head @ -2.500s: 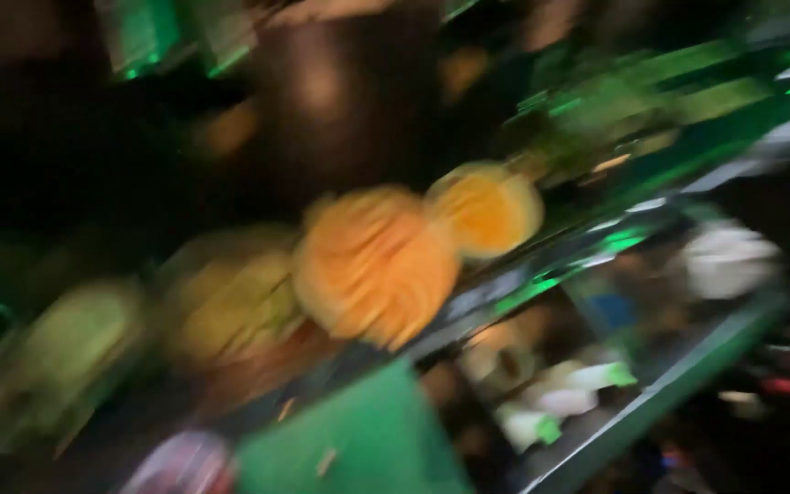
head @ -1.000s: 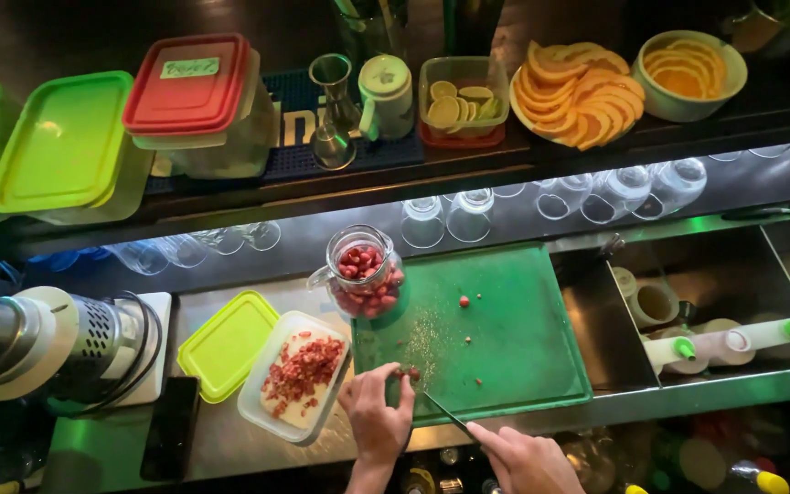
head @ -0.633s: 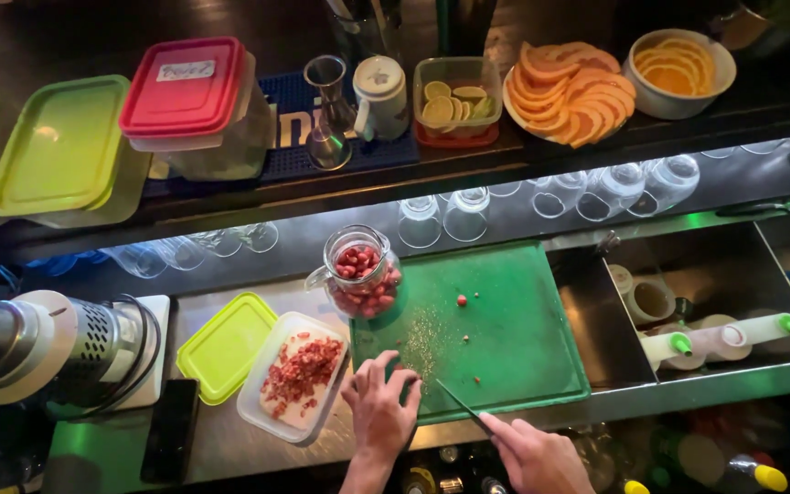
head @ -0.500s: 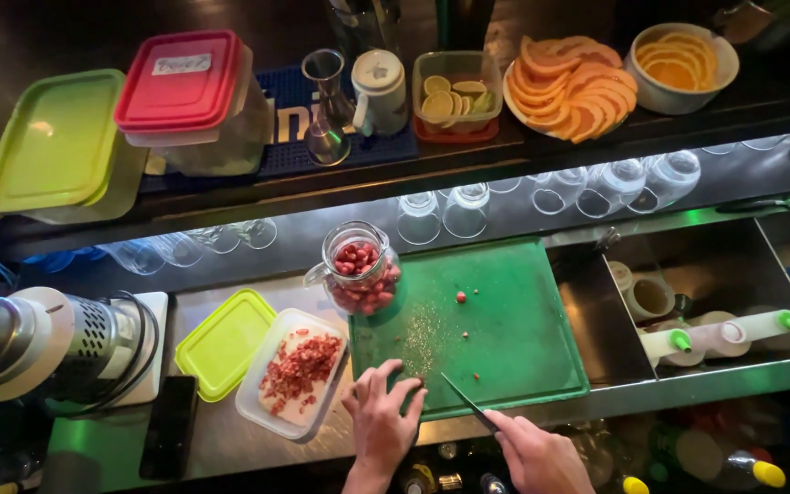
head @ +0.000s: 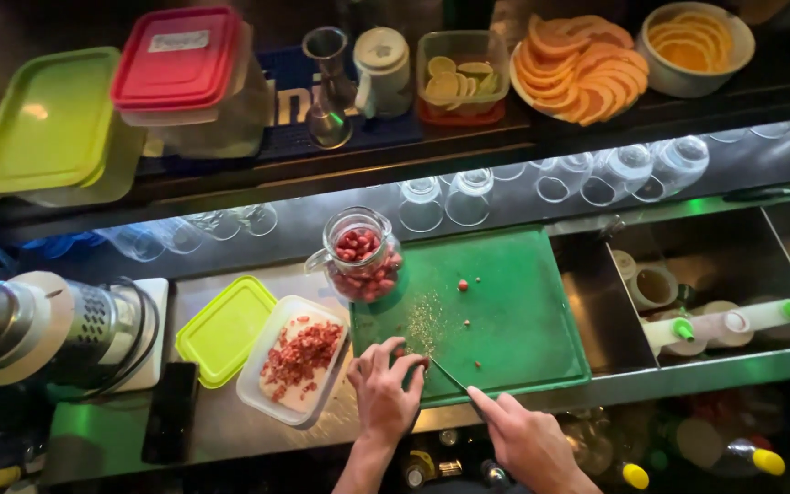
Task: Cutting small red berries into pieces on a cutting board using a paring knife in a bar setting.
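Fingers [head: 395, 359] of the left hand [head: 386, 389] now curl down together over a small red piece at the near left corner of the green cutting board [head: 505, 311] — a moment ago they lay flatter. Right hand [head: 528, 439] stays clamped on the knife [head: 447, 375], its blade angled in against those fingertips — cutting goes on. Chopped red bits fill the clear tub [head: 296, 359] just beside the board; the jar [head: 361, 256] stands behind.
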